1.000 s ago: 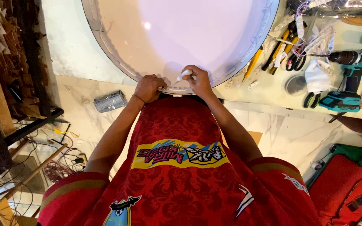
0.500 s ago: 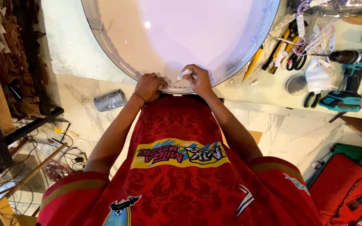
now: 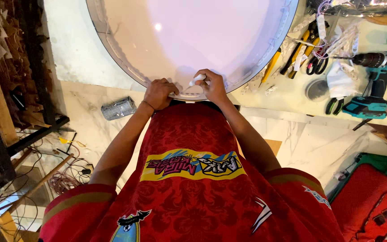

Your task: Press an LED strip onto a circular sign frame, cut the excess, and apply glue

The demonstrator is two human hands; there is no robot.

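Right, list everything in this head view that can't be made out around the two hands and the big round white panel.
- Big round white panel: its far half is cut off by the top edge.
- Small white tube in the right hand: its tip is too small to identify.
- Left hand: the fingertips curl over the panel's rim, so what they press is hidden.
- Near rim under both hands: covered by the hands.

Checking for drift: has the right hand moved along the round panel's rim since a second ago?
No. The right hand stays at the round panel's near rim, same spot relative to the teal drill.

Round panel (image 3: 193, 31) on the table (image 3: 287, 96), drill (image 3: 375, 83) and hand tools (image 3: 307, 51) to its right.
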